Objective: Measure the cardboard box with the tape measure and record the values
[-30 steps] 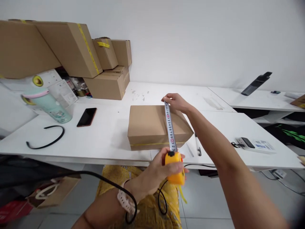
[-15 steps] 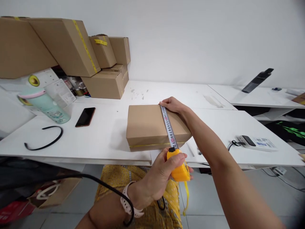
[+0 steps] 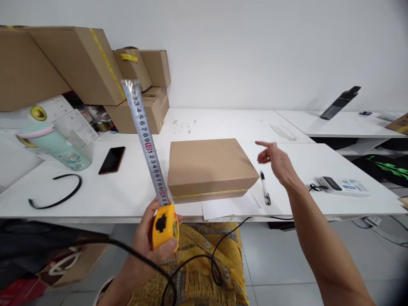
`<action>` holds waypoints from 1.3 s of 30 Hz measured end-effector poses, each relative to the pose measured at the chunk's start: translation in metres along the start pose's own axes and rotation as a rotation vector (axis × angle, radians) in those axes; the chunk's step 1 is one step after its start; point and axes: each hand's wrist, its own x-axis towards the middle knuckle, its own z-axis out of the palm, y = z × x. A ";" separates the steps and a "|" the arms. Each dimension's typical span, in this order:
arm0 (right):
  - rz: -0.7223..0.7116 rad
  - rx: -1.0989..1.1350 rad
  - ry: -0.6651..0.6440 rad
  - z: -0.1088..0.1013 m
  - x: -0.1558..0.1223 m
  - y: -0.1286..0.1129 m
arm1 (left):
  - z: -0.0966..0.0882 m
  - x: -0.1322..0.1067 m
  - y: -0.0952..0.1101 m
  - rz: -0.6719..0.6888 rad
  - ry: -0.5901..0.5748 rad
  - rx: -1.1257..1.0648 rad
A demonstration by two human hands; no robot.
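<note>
My left hand is wrapped round a yellow tape measure in front of the desk edge. Its metal blade sticks up and leans left, the free end in the air. A closed cardboard box lies flat on the desk, just right of the blade. Over the desk to the right of the box hovers my right hand, with the index finger stretched out, the other fingers curled and nothing held. Below it lies a black and clear pen. White paper is partly hidden under the box.
Cardboard boxes are stacked at the back left, near a mint tumbler and a phone. A black curved band lies front left. On the right are a white device and a dark bottle. A black cable hangs in front.
My right hand has let go of the blade's end and moved right, off the box. My left hand has carried the tape measure left and turned it, so the blade now points up.
</note>
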 end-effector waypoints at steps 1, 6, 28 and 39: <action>0.005 -0.029 -0.067 0.000 -0.016 0.007 | -0.009 0.004 -0.005 -0.017 0.033 0.014; -0.093 -0.051 -0.219 0.020 -0.046 0.000 | -0.023 0.042 0.000 -0.087 0.013 -0.041; -0.420 -0.439 0.103 0.065 0.057 -0.071 | 0.056 0.060 0.002 -0.265 -0.409 -0.054; -0.516 -0.657 -0.001 0.065 0.056 -0.074 | 0.068 0.055 -0.016 -0.312 -0.452 -0.140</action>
